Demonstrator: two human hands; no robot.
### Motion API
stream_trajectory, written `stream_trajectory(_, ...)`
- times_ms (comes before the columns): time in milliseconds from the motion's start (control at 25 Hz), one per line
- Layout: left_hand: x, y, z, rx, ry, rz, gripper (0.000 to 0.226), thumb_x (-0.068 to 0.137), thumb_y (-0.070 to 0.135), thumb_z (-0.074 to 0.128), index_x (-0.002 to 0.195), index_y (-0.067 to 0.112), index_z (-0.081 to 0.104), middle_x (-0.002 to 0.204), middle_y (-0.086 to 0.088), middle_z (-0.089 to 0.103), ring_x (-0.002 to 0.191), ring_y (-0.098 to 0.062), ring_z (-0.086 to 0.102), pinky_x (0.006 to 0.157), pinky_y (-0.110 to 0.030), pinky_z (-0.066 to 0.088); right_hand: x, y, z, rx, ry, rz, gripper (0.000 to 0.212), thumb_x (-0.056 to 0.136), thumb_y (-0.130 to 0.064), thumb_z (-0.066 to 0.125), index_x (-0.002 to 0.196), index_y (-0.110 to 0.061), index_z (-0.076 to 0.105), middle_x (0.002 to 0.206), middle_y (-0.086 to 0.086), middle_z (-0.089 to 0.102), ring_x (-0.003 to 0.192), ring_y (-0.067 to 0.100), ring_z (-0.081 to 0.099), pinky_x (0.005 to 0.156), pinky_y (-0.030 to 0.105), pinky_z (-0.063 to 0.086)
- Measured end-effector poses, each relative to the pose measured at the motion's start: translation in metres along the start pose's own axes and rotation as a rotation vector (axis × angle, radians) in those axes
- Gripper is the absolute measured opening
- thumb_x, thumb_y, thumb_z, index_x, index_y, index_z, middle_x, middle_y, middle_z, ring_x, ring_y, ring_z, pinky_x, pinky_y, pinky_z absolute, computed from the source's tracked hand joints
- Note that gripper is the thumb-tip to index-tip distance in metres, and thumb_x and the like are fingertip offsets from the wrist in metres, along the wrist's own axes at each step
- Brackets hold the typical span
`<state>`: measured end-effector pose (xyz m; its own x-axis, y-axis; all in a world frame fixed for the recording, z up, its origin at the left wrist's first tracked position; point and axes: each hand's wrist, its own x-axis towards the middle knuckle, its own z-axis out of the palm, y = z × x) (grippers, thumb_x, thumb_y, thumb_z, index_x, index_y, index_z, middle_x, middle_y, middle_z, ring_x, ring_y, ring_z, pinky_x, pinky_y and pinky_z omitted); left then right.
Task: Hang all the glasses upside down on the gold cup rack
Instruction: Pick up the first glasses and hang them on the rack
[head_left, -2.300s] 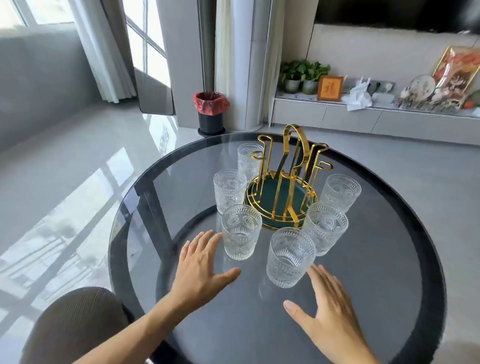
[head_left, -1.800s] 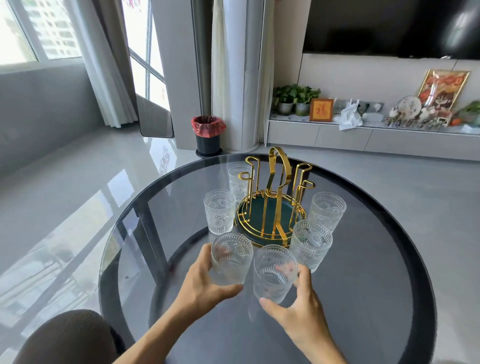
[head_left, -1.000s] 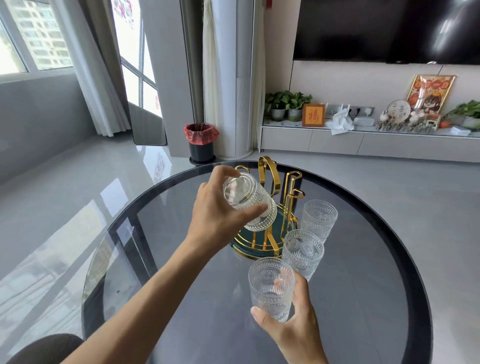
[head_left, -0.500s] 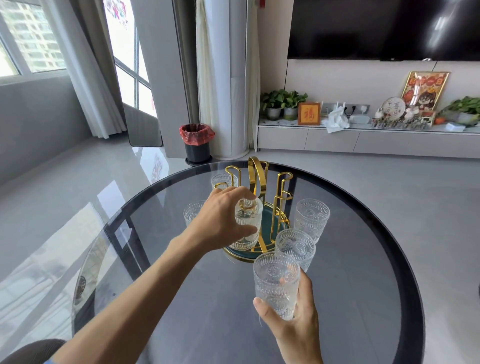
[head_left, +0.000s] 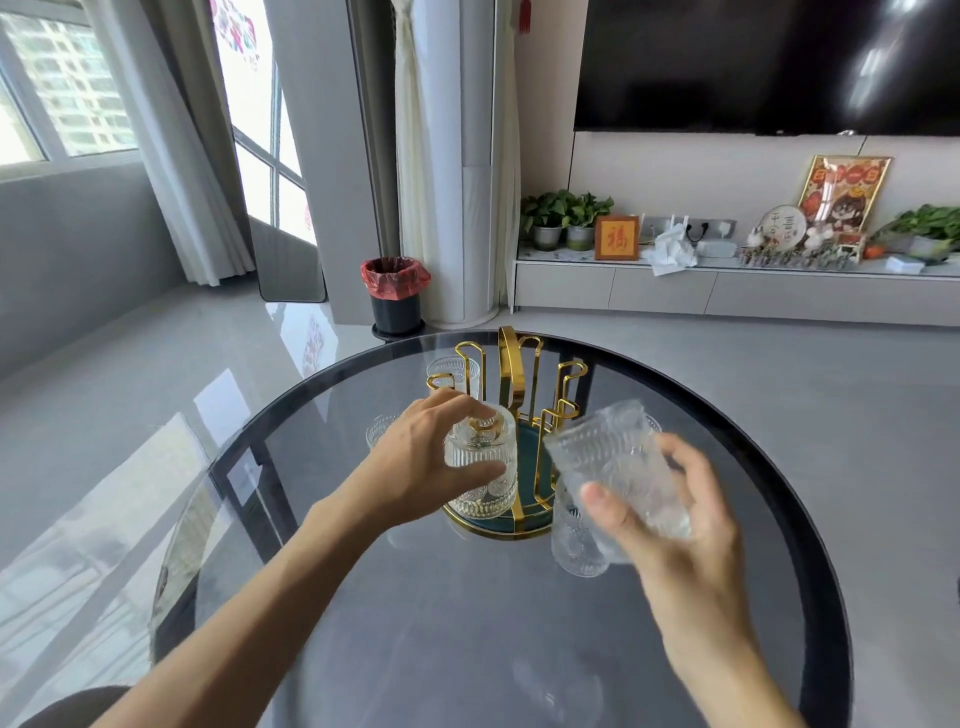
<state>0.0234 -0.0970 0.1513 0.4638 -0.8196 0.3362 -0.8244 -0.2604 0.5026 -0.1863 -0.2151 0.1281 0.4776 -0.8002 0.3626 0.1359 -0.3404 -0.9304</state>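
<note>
The gold cup rack (head_left: 511, 364) with a green base stands at the middle of the round glass table (head_left: 467, 613). An upside-down glass (head_left: 485, 478) sits over the rack's near-left prong, and my left hand (head_left: 421, 462) still grips it. My right hand (head_left: 675, 525) holds a second glass (head_left: 618, 457) tilted and blurred in the air, just right of the rack. Another glass (head_left: 574, 545) stands upright on the table under that hand. Two more glasses (head_left: 447, 369) (head_left: 382, 431) stand left and behind the rack, partly hidden.
A dark chair back (head_left: 67, 709) shows at the bottom left. Beyond the table are a bin with a red liner (head_left: 395, 296), a white column, a low TV cabinet (head_left: 727, 291) with plants and ornaments, and grey tiled floor.
My left hand lowered its inverted glass onto the rack's prong. My right hand lifted its glass from near the table and tipped it over toward the rack's right side.
</note>
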Motion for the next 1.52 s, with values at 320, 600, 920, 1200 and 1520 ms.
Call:
stream_trajectory(320, -0.006, 0.007, 0.02, -0.085, 0.164, -0.042, 0.042, 0.082, 0.045, 0.072, 0.115, 0.022, 0.062, 0.123, 0.005, 0.061, 0.109, -0.016, 0.059, 0.089, -0.036, 0.052, 0.09, -0.047, -0.014, -0.524, -0.041, -0.062, 0.068, 0.053, -0.06, 0.084, 0.108, -0.035, 0.052, 0.11, -0.01, 0.056, 0.1, 0.014, 0.051, 0.077, 0.032, 0.038)
stream_trajectory(600, -0.008, 0.007, 0.021, -0.102, 0.17, -0.039, 0.042, 0.081, 0.045, 0.072, 0.114, 0.022, 0.061, 0.121, 0.006, 0.061, 0.109, -0.014, 0.059, 0.09, -0.034, 0.052, 0.11, -0.028, 0.033, -0.777, -0.134, -0.289, 0.065, 0.058, -0.048, 0.086, 0.1, -0.025, 0.043, 0.107, -0.001, 0.054, 0.093, 0.023, 0.053, 0.071, 0.031, 0.037)
stream_trajectory(920, -0.008, 0.004, 0.023, -0.115, 0.187, -0.012, 0.041, 0.082, 0.043, 0.072, 0.114, 0.021, 0.061, 0.12, 0.005, 0.061, 0.108, -0.013, 0.058, 0.09, -0.032, 0.051, 0.111, 0.0, 0.044, -0.827, -0.437, -0.265, 0.048, 0.065, -0.038, 0.086, 0.091, -0.027, 0.047, 0.099, -0.008, 0.059, 0.09, 0.021, 0.057, 0.066, 0.032, 0.042)
stream_trajectory(1200, -0.007, -0.001, 0.029, -0.13, 0.207, -0.018, 0.04, 0.082, 0.043, 0.072, 0.114, 0.022, 0.061, 0.121, 0.007, 0.06, 0.108, -0.012, 0.058, 0.087, -0.026, 0.047, 0.11, 0.002, 0.031, -0.765, -0.541, -0.166, 0.037, 0.071, -0.04, 0.08, 0.091, -0.036, 0.049, 0.095, -0.008, 0.063, 0.091, 0.023, 0.06, 0.067, 0.032, 0.046)
stream_trajectory(1520, -0.04, -0.016, 0.055, -0.342, 0.261, -0.057, 0.086, 0.075, 0.037, 0.075, 0.147, 0.033, 0.028, 0.154, 0.007, 0.037, 0.137, -0.008, 0.038, 0.11, -0.03, 0.033, 0.027, 0.051, 0.01, -0.411, -0.077, -0.103, 0.082, 0.075, -0.06, 0.068, 0.145, -0.041, 0.03, 0.161, -0.008, 0.024, 0.145, 0.007, 0.023, 0.111, 0.029, 0.024)
